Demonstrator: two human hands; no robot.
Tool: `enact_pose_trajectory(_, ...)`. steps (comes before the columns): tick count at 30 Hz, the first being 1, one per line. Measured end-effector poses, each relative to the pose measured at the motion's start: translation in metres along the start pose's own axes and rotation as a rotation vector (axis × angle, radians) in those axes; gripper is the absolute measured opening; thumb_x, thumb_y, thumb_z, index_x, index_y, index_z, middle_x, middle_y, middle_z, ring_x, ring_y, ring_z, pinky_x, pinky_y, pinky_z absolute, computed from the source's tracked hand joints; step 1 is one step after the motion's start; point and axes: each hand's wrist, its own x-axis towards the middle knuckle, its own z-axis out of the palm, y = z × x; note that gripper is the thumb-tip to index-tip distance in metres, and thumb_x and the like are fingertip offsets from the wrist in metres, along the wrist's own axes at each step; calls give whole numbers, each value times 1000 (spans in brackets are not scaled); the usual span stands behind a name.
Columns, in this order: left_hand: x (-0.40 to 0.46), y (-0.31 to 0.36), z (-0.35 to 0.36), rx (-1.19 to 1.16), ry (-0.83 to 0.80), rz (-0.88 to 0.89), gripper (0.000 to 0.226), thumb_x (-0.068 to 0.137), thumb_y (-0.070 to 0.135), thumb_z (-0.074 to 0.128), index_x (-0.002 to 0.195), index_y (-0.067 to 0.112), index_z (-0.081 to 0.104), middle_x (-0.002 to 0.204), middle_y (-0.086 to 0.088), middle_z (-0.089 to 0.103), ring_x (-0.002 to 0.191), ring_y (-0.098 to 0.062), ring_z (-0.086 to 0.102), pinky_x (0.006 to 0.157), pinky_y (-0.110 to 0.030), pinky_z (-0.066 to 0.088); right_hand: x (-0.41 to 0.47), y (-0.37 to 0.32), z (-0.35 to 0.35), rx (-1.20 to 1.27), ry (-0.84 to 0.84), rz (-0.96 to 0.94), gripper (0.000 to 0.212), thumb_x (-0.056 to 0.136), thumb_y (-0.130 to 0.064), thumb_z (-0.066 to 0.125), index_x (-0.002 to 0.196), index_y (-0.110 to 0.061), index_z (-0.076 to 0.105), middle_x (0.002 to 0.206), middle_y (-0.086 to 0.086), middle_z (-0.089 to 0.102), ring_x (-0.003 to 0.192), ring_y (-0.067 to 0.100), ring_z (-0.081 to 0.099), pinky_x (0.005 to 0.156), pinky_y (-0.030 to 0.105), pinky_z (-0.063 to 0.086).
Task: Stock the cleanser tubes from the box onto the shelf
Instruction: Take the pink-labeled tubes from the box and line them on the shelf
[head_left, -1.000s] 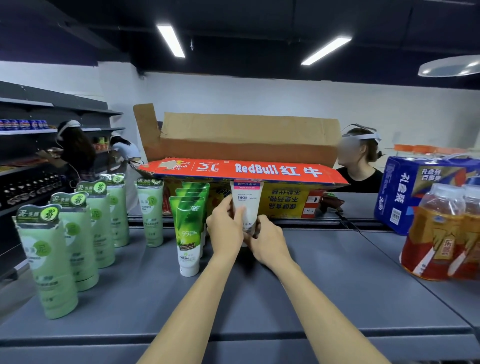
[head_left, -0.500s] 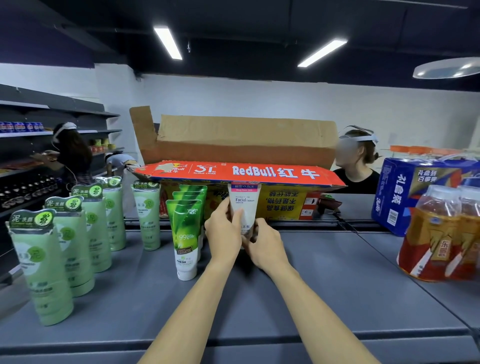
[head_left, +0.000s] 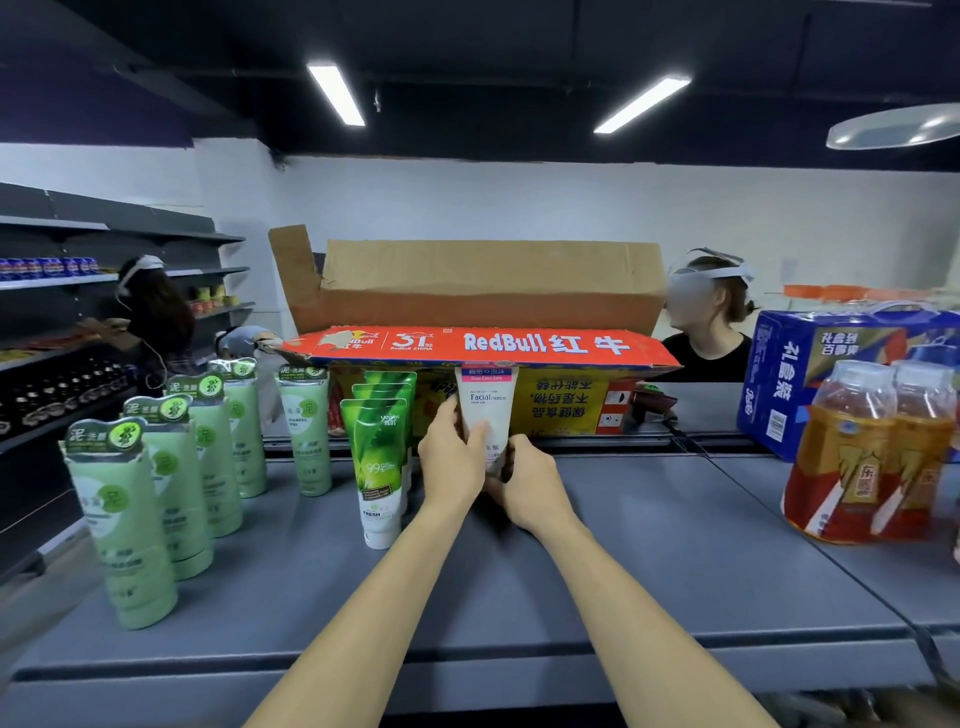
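A white facial cleanser tube (head_left: 487, 410) with a pink top band stands upright, cap down, on the grey shelf (head_left: 597, 571), right in front of the open Red Bull cardboard box (head_left: 483, 343). My left hand (head_left: 451, 457) grips its left side with the thumb across the front. My right hand (head_left: 530, 486) holds it low on the right, near the cap. Just to the left stands a short row of bright green tubes (head_left: 378, 457). Further left, several pale green tubes (head_left: 124, 519) stand in a line running back along the shelf.
Shrink-wrapped orange drink bottles (head_left: 867, 457) and a blue carton (head_left: 831, 374) stand on the shelf at right. A person in black is behind the box at right; other people work at dark shelving on the left. The shelf's front edge runs along the bottom.
Both hands keep hold of the white tube at the same spot by the box. The view has shifted slightly; nothing else moved.
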Motion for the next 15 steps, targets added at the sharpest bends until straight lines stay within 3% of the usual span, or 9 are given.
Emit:
enact_pose_trajectory(3,-11,8,-1,36,-38,-4,61,95,19,62,150,14,37,144,-1,53,131,-16,51,109,-35,42,-3,-2,-4,8,-26,19,27,86,-21,72,101,-15,51,101,-1,62,75,4,54,56,12,41)
enact_pose_trajectory(5,-27,16,-7,80,-72,30,59,97,20,60,151,14,37,148,-2,48,136,-17,45,112,-31,36,-5,-3,-6,-30,-23,4,23,88,-18,68,103,-12,51,101,2,63,72,5,51,54,12,35)
enact_pose_trajectory(8,-51,21,-20,148,-164,102,51,98,21,59,146,13,45,145,-2,51,133,-14,47,107,-20,33,-8,-6,-9,8,-8,32,28,89,-14,67,114,-10,55,106,5,66,83,14,56,66,21,42)
enact_pose_trajectory(11,-63,21,-35,196,-216,159,43,97,24,61,140,17,54,135,3,58,117,-3,51,94,-2,34,-13,-5,-11,99,-8,77,43,82,-13,75,119,-11,54,114,2,65,96,18,62,77,29,51)
enact_pose_trajectory(12,-63,21,-40,211,-225,170,41,97,24,61,137,19,57,133,4,60,115,-2,52,92,-1,34,-15,-5,-12,127,1,84,49,80,-13,77,122,-10,53,120,5,65,101,19,63,83,32,53)
enact_pose_trajectory(15,-65,20,-50,241,-235,183,39,94,26,63,133,22,61,131,5,64,119,-7,56,102,-23,44,-25,-6,-13,133,32,106,65,78,-22,82,133,-8,51,131,9,59,116,23,59,95,36,51)
